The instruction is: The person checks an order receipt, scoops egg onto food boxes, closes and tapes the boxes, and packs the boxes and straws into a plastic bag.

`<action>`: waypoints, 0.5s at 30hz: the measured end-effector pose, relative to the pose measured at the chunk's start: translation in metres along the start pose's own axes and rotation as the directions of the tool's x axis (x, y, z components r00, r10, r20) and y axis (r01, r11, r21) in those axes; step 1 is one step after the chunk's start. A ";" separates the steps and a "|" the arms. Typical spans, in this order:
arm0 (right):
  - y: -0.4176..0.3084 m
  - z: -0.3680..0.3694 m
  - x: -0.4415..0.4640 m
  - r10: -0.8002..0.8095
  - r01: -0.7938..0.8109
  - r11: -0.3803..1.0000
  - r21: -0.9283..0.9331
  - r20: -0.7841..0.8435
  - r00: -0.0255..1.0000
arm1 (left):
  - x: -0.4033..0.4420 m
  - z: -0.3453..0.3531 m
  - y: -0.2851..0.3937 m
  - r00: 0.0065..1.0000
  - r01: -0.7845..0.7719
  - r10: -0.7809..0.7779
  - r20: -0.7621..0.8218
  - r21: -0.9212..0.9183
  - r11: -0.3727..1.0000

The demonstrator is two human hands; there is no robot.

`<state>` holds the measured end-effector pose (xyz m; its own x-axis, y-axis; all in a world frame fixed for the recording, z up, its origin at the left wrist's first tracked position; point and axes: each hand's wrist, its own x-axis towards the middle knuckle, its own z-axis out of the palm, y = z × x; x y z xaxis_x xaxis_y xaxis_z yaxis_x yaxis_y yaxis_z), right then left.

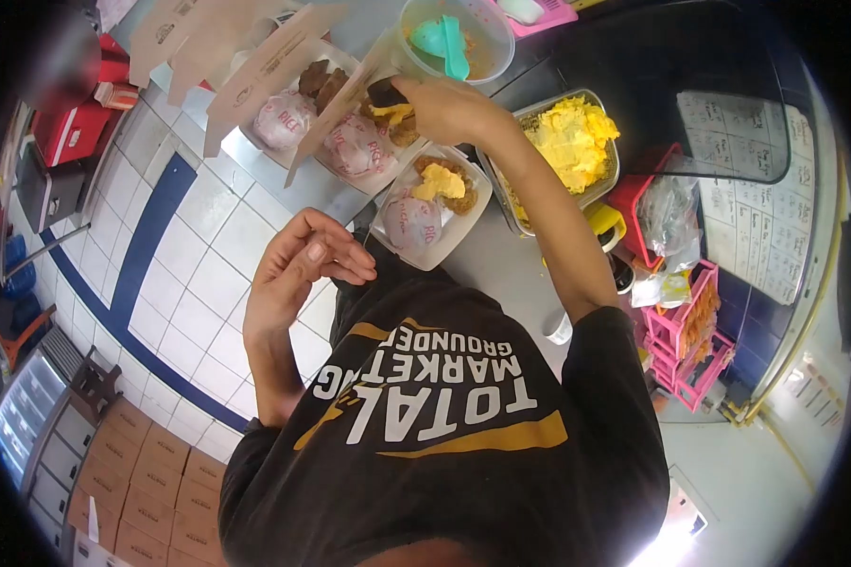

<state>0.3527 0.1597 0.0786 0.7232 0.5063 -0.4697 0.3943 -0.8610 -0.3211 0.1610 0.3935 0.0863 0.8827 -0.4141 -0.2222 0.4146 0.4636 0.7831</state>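
Note:
My right hand (449,109) reaches over an open cardboard meal box, with its fingers closed on a small black utensil (386,92) whose kind I cannot make out. Yellow scrambled egg (393,112) lies just below it, beside a paper-wrapped rice bundle (359,146). Nearer to me is another open box (424,257) holding a rice bundle (412,222) and a browned fried piece (460,195) topped with egg. My left hand (303,255) hovers left of this box, its fingers loosely bent and apart, nothing in it.
A metal tray of scrambled egg (577,142) stands on the counter to the right. A plastic tub (487,59) with a turquoise scoop (449,42) is at the back. Another filled box with a rice bundle (286,121) stands left. Pink baskets (681,340) are at far right.

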 end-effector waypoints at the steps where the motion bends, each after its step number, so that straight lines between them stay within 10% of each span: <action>1: 0.006 0.002 0.000 0.004 -0.004 1.000 0.005 -0.001 1.000 | 0.002 -0.001 0.000 1.000 0.001 -0.001 0.005 -0.012 1.000; 11: 0.017 0.009 -0.009 -0.038 0.045 0.979 0.197 -0.038 0.999 | 0.009 -0.017 -0.014 0.999 -0.027 0.028 0.030 -0.036 0.999; 14: 0.022 0.014 -0.007 -0.048 0.080 0.969 0.233 -0.140 0.989 | 0.022 -0.025 -0.028 0.990 -0.032 0.046 -0.135 0.104 0.994; 15: 0.022 0.014 -0.009 -0.026 0.067 0.966 0.248 -0.165 0.986 | 0.031 -0.031 -0.035 0.971 -0.030 0.131 -0.200 0.442 0.897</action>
<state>0.3468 0.1373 0.0640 0.7964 0.5135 -0.3194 0.2884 -0.7867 -0.5458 0.1808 0.3888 0.0333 0.9558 -0.1844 -0.2290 0.2472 0.0821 0.9655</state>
